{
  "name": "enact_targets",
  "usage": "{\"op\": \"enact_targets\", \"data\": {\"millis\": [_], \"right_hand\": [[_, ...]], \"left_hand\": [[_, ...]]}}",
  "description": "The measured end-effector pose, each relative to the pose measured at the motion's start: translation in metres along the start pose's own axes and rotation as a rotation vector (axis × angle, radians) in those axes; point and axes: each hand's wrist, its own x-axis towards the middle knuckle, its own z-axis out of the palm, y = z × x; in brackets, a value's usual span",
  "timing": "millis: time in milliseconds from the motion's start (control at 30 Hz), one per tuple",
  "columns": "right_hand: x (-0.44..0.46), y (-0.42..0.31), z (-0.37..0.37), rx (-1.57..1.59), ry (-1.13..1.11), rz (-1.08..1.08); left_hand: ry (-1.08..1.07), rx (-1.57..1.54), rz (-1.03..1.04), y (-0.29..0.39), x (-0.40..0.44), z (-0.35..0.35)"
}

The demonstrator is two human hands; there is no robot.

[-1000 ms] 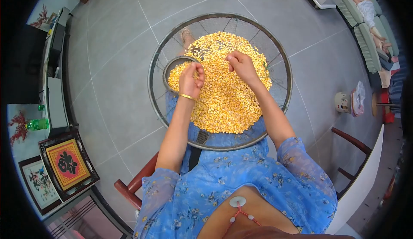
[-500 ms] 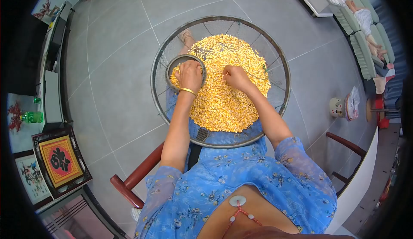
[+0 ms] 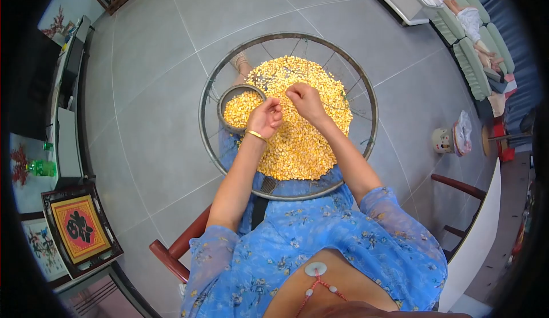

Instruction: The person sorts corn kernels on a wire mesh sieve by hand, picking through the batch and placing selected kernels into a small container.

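Observation:
A wide round sieve (image 3: 374, 115) with a dark hoop rim and thin wires rests across the lap. Spread over its mesh is a large heap of yellow corn kernels (image 3: 303, 152). On its left side stands a grey bowl (image 3: 220, 112) partly filled with corn kernels. My left hand (image 3: 266, 119), a gold bangle on its wrist, is turned palm up beside the bowl with curled fingers; what they hold is hidden. Over the heap, close by, my right hand (image 3: 307, 102) has its fingertips pressed together, and anything between them is too small to make out.
A red-brown chair arm (image 3: 183, 241) is at lower left, another (image 3: 457, 186) at right. Framed pictures (image 3: 80, 226) stand at the left. A person (image 3: 474, 29) lies on the green sofa (image 3: 503, 46) at upper right. A patterned pot (image 3: 442, 140) stands on the floor.
My left hand has come out of the bowl, moving right and down, and has turned palm up. My right hand has stayed over the heap, shifting slightly. The view has tilted a little.

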Motion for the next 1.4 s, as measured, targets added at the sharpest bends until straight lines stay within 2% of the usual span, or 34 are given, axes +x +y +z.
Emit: {"op": "enact_targets", "data": {"millis": [100, 133, 200, 233, 300, 400, 600, 667, 967, 1133, 1200, 1233, 1333, 1367, 1400], "right_hand": [[-0.009, 0.035, 0.029, -0.281, -0.208, 0.030], [-0.016, 0.038, 0.038, -0.358, -0.298, 0.064], [-0.033, 0.026, 0.041, -0.354, -0.276, -0.041], [-0.039, 0.021, 0.041, -0.356, -0.260, -0.075], [-0.038, 0.014, 0.032, -0.268, -0.444, -0.018], [-0.036, 0.020, 0.023, -0.396, -0.479, 0.033], [-0.032, 0.031, 0.013, -0.300, -0.279, -0.021], [-0.030, 0.023, 0.011, -0.114, -0.268, 0.207], [-0.029, -0.009, 0.008, 0.054, -0.006, 0.121], [-0.025, -0.010, 0.011, 0.142, -0.006, 0.039], [-0.029, -0.021, 0.007, 0.238, -0.080, -0.007], [-0.031, -0.025, 0.005, 0.338, -0.177, 0.044], [-0.034, -0.033, 0.004, 0.397, -0.222, 0.008], [-0.033, -0.035, -0.001, 0.441, -0.264, 0.116], [-0.030, -0.033, -0.006, 0.451, -0.285, 0.132]], "left_hand": [[0.132, 0.053, 0.124, 0.001, 0.000, -0.001], [0.112, 0.066, 0.112, 0.000, 0.000, 0.000], [0.178, 0.101, 0.133, -0.002, 0.002, -0.003], [0.141, 0.130, 0.121, -0.003, 0.002, -0.006], [0.154, 0.166, 0.135, -0.006, 0.000, -0.007], [0.180, 0.197, 0.150, -0.010, -0.003, -0.010], [0.161, 0.365, 0.257, -0.020, -0.010, -0.014], [0.144, 0.386, 0.243, -0.021, -0.012, -0.014], [0.120, 0.353, 0.208, -0.016, -0.014, -0.014], [0.178, 0.340, 0.219, -0.014, -0.016, 0.001], [0.155, 0.346, 0.209, -0.014, -0.018, 0.011], [0.171, 0.344, 0.186, -0.014, -0.018, 0.015], [0.129, 0.193, 0.115, -0.016, -0.016, 0.022], [0.123, 0.162, 0.124, -0.017, -0.015, 0.023], [0.147, 0.147, 0.124, -0.014, -0.012, 0.019]]}}
